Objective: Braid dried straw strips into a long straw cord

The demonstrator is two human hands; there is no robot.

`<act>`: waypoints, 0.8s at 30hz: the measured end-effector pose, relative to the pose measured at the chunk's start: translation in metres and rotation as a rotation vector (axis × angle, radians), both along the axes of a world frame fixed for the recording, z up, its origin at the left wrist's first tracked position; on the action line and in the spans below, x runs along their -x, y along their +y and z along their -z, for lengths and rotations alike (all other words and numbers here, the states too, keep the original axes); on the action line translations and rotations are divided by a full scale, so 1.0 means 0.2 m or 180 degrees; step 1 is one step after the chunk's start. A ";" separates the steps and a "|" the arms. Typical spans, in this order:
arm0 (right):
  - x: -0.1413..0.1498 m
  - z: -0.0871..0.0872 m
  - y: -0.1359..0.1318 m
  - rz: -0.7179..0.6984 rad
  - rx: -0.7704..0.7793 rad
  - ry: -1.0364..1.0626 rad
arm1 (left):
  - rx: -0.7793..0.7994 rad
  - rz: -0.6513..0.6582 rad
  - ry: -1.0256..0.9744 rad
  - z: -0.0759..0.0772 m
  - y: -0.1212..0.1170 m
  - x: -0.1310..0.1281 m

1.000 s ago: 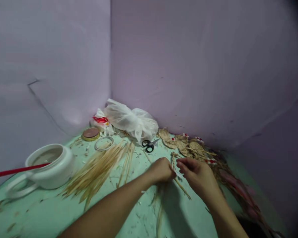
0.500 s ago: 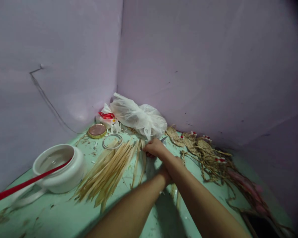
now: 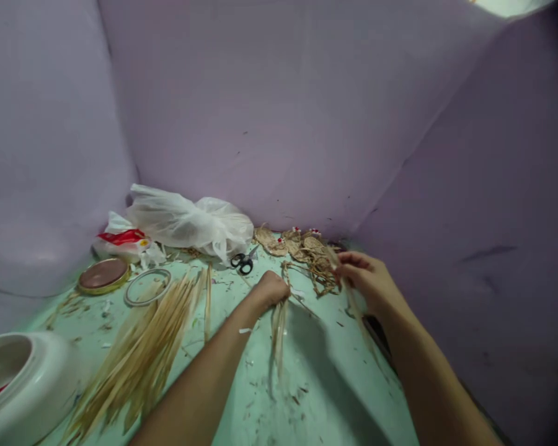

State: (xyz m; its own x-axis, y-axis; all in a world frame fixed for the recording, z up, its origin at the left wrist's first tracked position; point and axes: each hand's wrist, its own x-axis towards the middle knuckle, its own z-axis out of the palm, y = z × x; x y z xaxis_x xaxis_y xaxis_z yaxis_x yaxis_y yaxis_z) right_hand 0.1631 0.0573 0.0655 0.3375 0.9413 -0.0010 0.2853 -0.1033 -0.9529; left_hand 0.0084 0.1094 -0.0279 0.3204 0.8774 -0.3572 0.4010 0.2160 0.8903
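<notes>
Swinging your right hand (image 3: pixel 360 272) back to its own side is the big change: half a second ago it was reaching across your left forearm to the loose strips by the straw-coloured bundle (image 3: pixel 149 347), and now it's got a long pale strip (image 3: pixel 352 302) pinched between thumb and fingers. Just one loose strip (image 3: pixel 208 303) seems to lie right of the bundle now, so I'd guess yours came from there. Your left hand (image 3: pixel 273 288) hasn't let go, it's balled up on the plaited cord (image 3: pixel 285 272), loose strands (image 3: pixel 278 337) trailing out below over the green table (image 3: pixel 242 402). To my eye that's fresh material in hand, though it's well apart from the cord. Scissors (image 3: pixel 245 263) are lying past your left fist, untouched.
</notes>
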 end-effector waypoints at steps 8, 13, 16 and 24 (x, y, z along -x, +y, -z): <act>0.03 0.49 0.07 -0.0807 0.0199 -0.1123 | 0.0272 0.0029 -0.0446 -0.04 0.00 0.02; 0.05 0.50 0.02 -0.0852 -0.0055 -0.1514 | 0.0148 -0.0056 -0.0352 -0.05 -0.03 -0.03; 0.05 0.47 0.01 -0.0869 0.0046 -0.1593 | 0.0224 -0.0035 -0.0414 -0.06 -0.03 -0.03; 0.08 0.54 0.02 -0.0767 -0.0345 -0.1548 | 0.0166 -0.0049 -0.0439 -0.05 -0.03 -0.02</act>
